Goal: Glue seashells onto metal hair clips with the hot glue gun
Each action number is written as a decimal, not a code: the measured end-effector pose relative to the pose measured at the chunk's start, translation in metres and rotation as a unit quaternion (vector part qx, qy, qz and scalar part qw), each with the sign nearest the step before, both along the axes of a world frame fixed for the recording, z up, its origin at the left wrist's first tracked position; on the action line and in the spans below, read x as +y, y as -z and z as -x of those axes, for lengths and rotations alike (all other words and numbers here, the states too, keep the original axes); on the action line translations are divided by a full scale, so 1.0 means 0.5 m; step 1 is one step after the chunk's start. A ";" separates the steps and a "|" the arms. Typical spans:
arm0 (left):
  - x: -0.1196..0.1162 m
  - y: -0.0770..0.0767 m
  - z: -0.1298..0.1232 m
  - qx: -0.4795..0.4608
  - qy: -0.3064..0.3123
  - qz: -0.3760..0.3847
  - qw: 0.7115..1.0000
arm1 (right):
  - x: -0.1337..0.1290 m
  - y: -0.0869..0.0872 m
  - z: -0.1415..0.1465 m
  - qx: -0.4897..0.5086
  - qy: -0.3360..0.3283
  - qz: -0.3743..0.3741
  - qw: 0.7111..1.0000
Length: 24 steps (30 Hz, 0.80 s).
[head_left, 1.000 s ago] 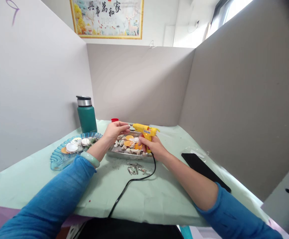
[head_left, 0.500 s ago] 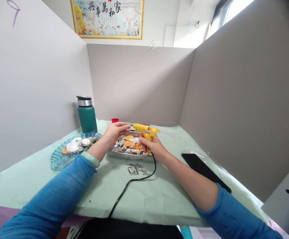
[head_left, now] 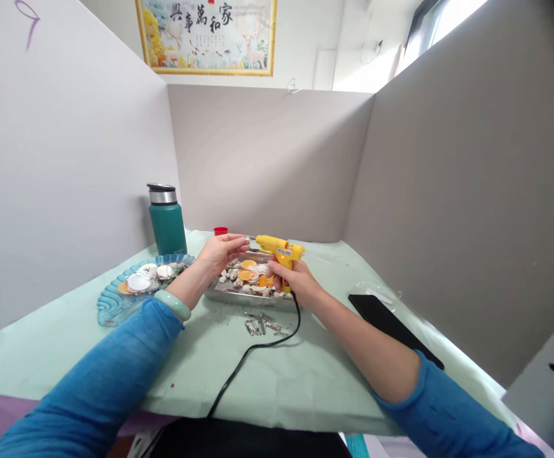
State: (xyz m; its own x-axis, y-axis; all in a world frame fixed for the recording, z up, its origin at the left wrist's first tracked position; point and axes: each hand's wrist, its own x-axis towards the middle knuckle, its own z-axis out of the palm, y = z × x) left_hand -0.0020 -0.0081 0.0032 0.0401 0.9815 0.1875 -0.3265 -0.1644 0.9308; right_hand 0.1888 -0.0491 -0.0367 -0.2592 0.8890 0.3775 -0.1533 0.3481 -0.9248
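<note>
My right hand (head_left: pixel 296 277) is wrapped round the handle of a yellow glue gun (head_left: pixel 274 245), its nozzle pointing left. A black cord (head_left: pixel 252 346) runs from its handle down over the table edge. Just left of the nozzle, the fingertips of my left hand (head_left: pixel 219 252) pinch a small silvery piece (head_left: pixel 247 238), too small to make out fully. Both hands are above a metal tray (head_left: pixel 224 298) of shells and orange and white discs (head_left: pixel 245 275). Several small metal clips (head_left: pixel 260 324) lie in front of the tray.
A blue scalloped dish (head_left: pixel 109 305) with discs and shells stands at left, a green bottle (head_left: pixel 168 222) behind it. A red cap (head_left: pixel 220 231) sits behind the tray. At right lie a black phone-like slab (head_left: pixel 395 327) and a clear plastic bag (head_left: pixel 376 291). Grey partitions (head_left: pixel 267 159) enclose the table.
The glue gun has tilted very slightly in my right hand, its rear end a little lower. My left hand stays almost still, pinching the small piece by the nozzle.
</note>
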 end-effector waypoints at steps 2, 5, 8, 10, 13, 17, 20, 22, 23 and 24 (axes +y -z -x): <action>0.001 0.000 0.000 0.002 -0.001 -0.004 1.000 | -0.003 -0.008 -0.001 0.026 0.001 0.018 0.999; 0.002 0.001 -0.001 0.005 0.003 -0.006 1.000 | -0.003 -0.013 -0.006 0.033 0.009 0.022 0.999; 0.001 0.001 -0.002 0.004 0.005 -0.007 1.000 | 0.001 -0.005 -0.011 -0.031 0.021 -0.017 0.999; 0.001 0.001 -0.002 0.003 0.008 -0.008 1.000 | 0.005 0.003 -0.013 -0.061 0.033 -0.036 0.997; 0.001 0.003 -0.002 0.007 0.017 -0.011 1.000 | 0.009 0.011 -0.013 -0.059 0.047 -0.042 0.996; 0.001 0.007 -0.002 0.007 0.025 -0.010 1.000 | 0.008 0.014 -0.010 -0.065 0.038 -0.043 0.996; 0.002 0.008 -0.002 0.010 0.030 -0.008 0.999 | 0.005 0.013 -0.009 -0.082 0.033 -0.047 0.995; 0.002 0.008 -0.002 0.012 0.032 -0.008 0.999 | 0.004 0.012 -0.009 -0.089 0.033 -0.047 0.994; 0.002 0.008 -0.003 0.012 0.031 -0.008 0.999 | 0.004 0.013 -0.010 -0.092 0.034 -0.045 0.994; 0.003 0.008 -0.003 0.011 0.029 -0.007 0.999 | 0.005 0.013 -0.010 -0.094 0.035 -0.043 0.994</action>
State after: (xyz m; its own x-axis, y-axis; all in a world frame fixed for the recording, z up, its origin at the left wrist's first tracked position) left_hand -0.0007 -0.0069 -0.0009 0.1020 0.9744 0.2005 -0.3158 -0.1594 0.9353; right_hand 0.1940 -0.0468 -0.0434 -0.2717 0.8740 0.4029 0.0474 0.4303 -0.9014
